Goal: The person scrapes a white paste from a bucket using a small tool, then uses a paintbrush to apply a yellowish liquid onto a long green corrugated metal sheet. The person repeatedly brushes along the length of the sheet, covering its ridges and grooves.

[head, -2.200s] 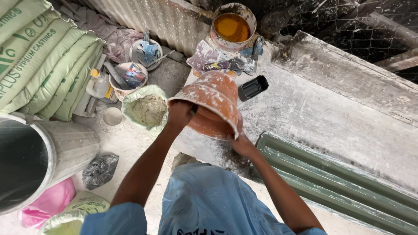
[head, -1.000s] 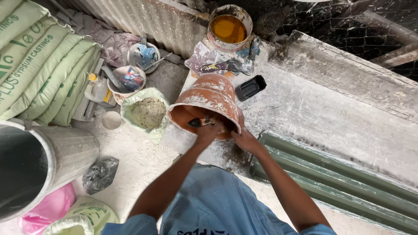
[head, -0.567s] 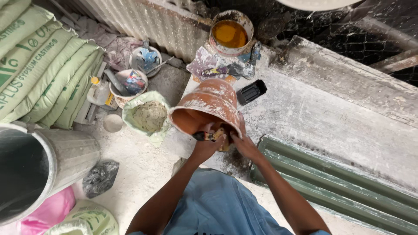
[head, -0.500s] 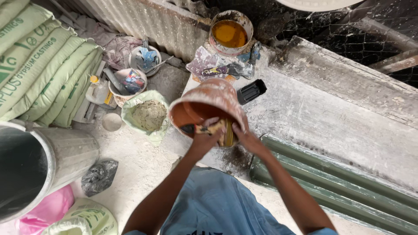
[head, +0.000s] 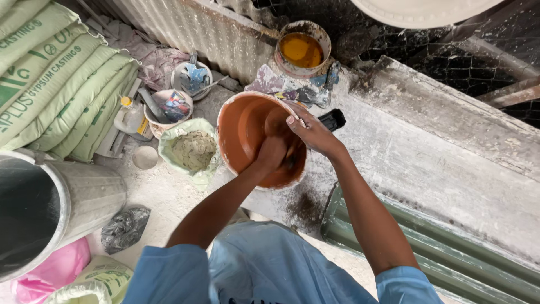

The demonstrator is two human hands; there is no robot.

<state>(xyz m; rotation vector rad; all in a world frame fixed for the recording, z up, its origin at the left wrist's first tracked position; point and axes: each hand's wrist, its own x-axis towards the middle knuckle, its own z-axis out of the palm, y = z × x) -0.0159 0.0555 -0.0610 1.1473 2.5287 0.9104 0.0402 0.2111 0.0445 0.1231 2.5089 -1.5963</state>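
- Far left: stacked green sacks (head: pixel 50 84), leaning against each other. Below them a metal bin (head: pixel 53 208) on its side, dark mouth toward the camera.
- Bottom left: pink bag (head: pixel 50 270) under the bin, crumpled black plastic bag (head: pixel 125 228) just beside it on the dusty floor (head: pixel 163 197).
- Left of centre: plastic bottle (head: pixel 130 115) with a yellow cap, small white lid (head: pixel 145 157), two small tubs (head: pixel 169 107) holding tools and rags, near the corrugated metal sheet (head: pixel 214 34).
- Green bag of grey powder (head: pixel 191 151), open at the top, just beside the orange bowl.
- Centre: orange bowl (head: pixel 256 138) tipped toward the person, resting on the near end of the concrete slab (head: pixel 427 163), inside facing up.
- Left hand (head: pixel 271 153) is inside the bowl, fingers curled and pressed onto the inner wall. Grip looks bunched together; cannot tell whether it pinches anything.
- Right hand (head: pixel 312 132) holds the bowl's right rim, fingers spread over the edge, thumb inside.
- Just behind the bowl: paint-stained rag (head: pixel 287 90) and a bucket of yellow-orange liquid (head: pixel 302 49).
- Black flat object (head: pixel 333 118) on the slab, touching or just beside the right hand's fingers.
- Right: green corrugated panel (head: pixel 450 253) below the slab edge.
- Bottom: person's light blue shirt (head: pixel 264 270), both sleeves in view.
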